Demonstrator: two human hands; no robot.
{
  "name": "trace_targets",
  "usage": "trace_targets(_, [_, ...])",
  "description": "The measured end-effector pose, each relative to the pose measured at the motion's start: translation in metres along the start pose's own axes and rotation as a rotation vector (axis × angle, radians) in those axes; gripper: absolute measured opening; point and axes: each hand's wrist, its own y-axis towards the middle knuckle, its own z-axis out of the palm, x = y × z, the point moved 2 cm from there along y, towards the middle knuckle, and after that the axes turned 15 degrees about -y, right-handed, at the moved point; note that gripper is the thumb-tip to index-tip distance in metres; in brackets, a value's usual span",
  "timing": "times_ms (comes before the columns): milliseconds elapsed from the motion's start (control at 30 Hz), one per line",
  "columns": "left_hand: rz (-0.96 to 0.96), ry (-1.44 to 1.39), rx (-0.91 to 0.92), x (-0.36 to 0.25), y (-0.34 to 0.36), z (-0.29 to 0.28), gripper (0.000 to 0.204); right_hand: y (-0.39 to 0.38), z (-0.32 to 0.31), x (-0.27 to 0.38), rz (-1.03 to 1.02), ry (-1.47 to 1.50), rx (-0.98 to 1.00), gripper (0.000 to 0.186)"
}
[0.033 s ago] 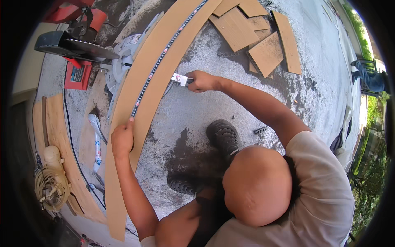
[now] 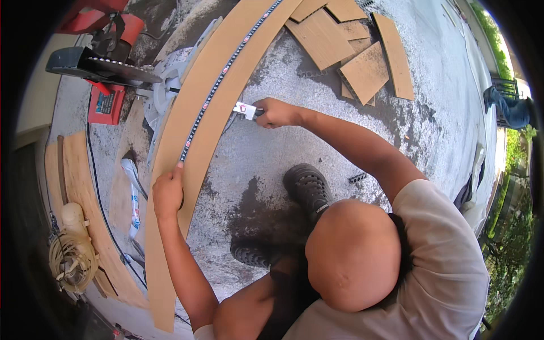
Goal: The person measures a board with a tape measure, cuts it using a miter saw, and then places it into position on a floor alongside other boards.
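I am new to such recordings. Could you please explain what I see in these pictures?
No robot here: these are a person's own bare hands, seen from above. The pictures come from the left one of two fisheye cameras on the head, so straight edges look bent. A measuring tape lies along a long brown plank. The left hand touches the tape's near end. The right hand holds a small, partly white object; I cannot tell its kind. Board pieces lie on the ground, and a saw stands at left.
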Motion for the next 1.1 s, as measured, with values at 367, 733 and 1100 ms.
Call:
trace_targets(367, [-0.017,-0.024,0.021,0.004,0.009,-0.002,0.067,-0.014,0.029,0.006,0.064,0.083,-0.136,0.034])
trace_targets(733, [0.004,-0.037,-0.008,0.004,0.0,-0.004,0.063,-0.039,0.057,0.028,0.012,-0.858,-0.662,0.029])
trace_targets(1100, [0.05,-0.028,-0.038,0.005,-0.005,-0.002,0.064,-0.024,0.033,0.009,-0.036,-0.602,-0.269,0.032])
